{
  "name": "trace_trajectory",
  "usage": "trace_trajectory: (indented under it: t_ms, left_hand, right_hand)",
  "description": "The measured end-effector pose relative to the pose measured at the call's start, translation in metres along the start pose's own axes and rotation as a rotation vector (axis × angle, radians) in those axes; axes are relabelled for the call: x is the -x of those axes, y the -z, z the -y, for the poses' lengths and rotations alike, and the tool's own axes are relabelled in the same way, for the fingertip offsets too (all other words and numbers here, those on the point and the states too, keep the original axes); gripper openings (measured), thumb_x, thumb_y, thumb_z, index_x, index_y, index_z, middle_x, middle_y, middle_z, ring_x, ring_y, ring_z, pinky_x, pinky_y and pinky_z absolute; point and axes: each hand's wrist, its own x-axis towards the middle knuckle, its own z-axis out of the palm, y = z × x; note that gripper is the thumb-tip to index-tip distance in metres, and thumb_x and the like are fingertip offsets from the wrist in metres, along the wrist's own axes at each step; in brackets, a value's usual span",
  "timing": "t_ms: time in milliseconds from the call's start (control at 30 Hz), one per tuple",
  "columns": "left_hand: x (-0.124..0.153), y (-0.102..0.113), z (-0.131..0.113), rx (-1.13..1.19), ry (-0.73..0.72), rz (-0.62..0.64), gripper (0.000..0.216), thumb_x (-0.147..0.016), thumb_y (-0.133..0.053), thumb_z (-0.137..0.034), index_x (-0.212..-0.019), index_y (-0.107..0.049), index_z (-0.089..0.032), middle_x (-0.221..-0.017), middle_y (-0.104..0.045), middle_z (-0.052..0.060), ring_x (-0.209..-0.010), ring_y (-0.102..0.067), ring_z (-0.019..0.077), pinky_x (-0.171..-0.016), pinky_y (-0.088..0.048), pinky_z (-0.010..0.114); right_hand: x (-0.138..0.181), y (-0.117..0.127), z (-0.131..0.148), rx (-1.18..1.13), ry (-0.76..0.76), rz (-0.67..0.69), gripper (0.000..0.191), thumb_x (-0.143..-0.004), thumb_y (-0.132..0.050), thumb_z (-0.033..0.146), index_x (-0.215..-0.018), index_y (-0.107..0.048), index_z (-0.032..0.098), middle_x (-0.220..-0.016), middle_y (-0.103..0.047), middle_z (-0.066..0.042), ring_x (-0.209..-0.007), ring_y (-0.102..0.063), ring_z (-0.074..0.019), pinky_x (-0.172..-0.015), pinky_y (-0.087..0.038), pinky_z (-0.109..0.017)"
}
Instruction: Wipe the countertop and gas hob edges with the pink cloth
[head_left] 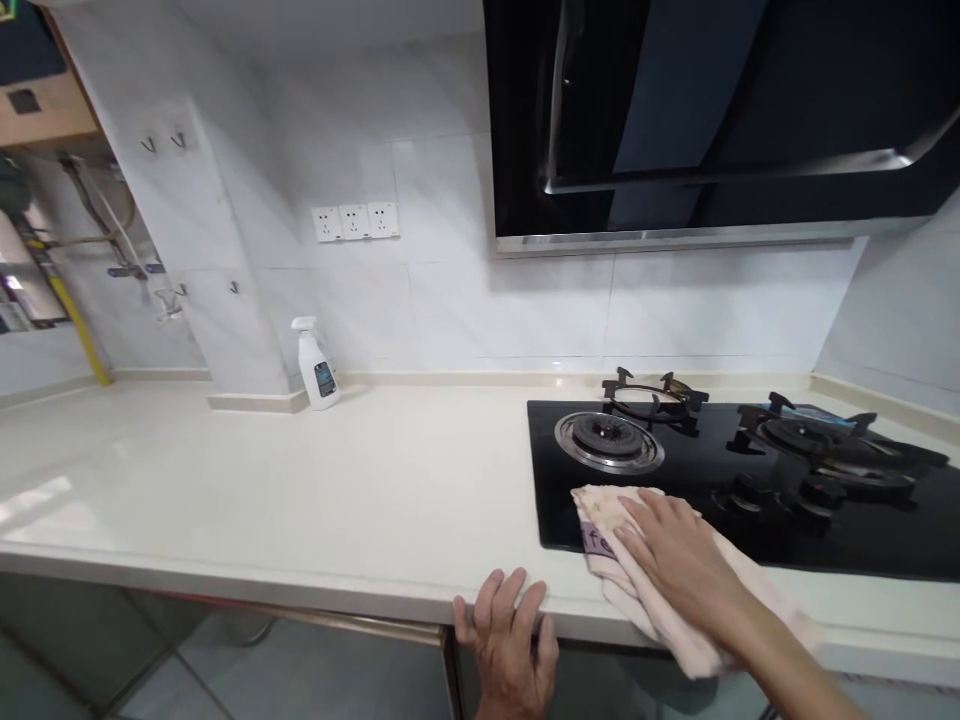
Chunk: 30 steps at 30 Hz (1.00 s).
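Note:
My right hand presses down on a pale pink cloth with a purple printed patch. The cloth lies over the front left of the black glass gas stove and hangs past the counter's front edge. My left hand rests its spread fingers on that edge, left of the cloth, and holds nothing. Behind the cloth is an exposed burner within a metal ring. Its pan support has been lifted off and stands at the stove's back edge.
A white spray bottle stands against the wall at the left. The right burner has its support on, with control knobs nearby. A black range hood hangs above. The pale counter stretches left.

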Motion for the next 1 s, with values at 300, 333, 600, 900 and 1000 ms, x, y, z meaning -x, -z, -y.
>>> trace_trajectory:
  t_ms: [300, 333, 600, 900, 1000]
  left_hand:
    - [0.001, 0.003, 0.003, -0.002, 0.001, 0.020, 0.022, -0.095, -0.051, -0.025, -0.097, -0.073, -0.025, -0.106, -0.074, 0.008, -0.115, -0.061, 0.0260, -0.123, -0.013, 0.050]
    - [0.002, 0.003, 0.004, -0.013, 0.003, 0.021, 0.023, -0.095, -0.051, -0.026, -0.098, -0.073, -0.025, -0.106, -0.074, 0.009, -0.115, -0.061, 0.0263, -0.123, -0.014, 0.050]
    - [-0.001, 0.011, 0.005, -0.036, -0.036, 0.091, 0.026, -0.095, -0.048, -0.024, -0.102, -0.073, -0.026, -0.107, -0.074, 0.007, -0.116, -0.061, 0.0253, -0.122, -0.013, 0.051]
    - [-0.003, 0.012, 0.005, -0.048, -0.039, 0.119, 0.028, -0.095, -0.047, -0.024, -0.103, -0.075, -0.026, -0.107, -0.075, 0.007, -0.114, -0.062, 0.0252, -0.122, -0.012, 0.050]
    - [-0.006, 0.014, 0.004, -0.082, -0.062, 0.104, 0.030, -0.097, -0.045, -0.026, -0.102, -0.075, -0.026, -0.107, -0.076, 0.007, -0.115, -0.062, 0.0257, -0.122, -0.012, 0.051]
  right_hand:
    - [-0.095, 0.001, 0.139, -0.332, 0.404, 0.231, 0.036, -0.104, -0.044, 0.043, -0.127, -0.063, 0.023, -0.130, -0.061, -0.010, -0.120, -0.053, -0.0282, -0.104, -0.041, -0.045]
    - [-0.102, -0.001, 0.145, -0.354, 0.437, 0.241, 0.036, -0.104, -0.046, 0.045, -0.129, -0.062, 0.025, -0.131, -0.062, -0.008, -0.119, -0.053, -0.0265, -0.104, -0.041, -0.042]
    - [-0.105, -0.009, 0.117, -0.453, 0.463, 0.270, 0.044, -0.104, -0.042, 0.049, -0.136, -0.062, 0.027, -0.145, -0.056, -0.008, -0.134, -0.047, -0.0261, -0.112, -0.035, -0.044]
    - [-0.082, -0.002, 0.072, -0.413, 0.394, 0.159, 0.035, -0.106, -0.038, 0.037, -0.124, -0.065, 0.025, -0.132, -0.060, -0.007, -0.119, -0.052, -0.0210, -0.102, -0.042, -0.036]
    - [-0.076, -0.004, 0.040, -0.350, 0.350, 0.128, 0.036, -0.107, -0.034, 0.032, -0.114, -0.067, 0.021, -0.119, -0.063, -0.008, -0.110, -0.054, -0.0208, -0.101, -0.040, -0.037]
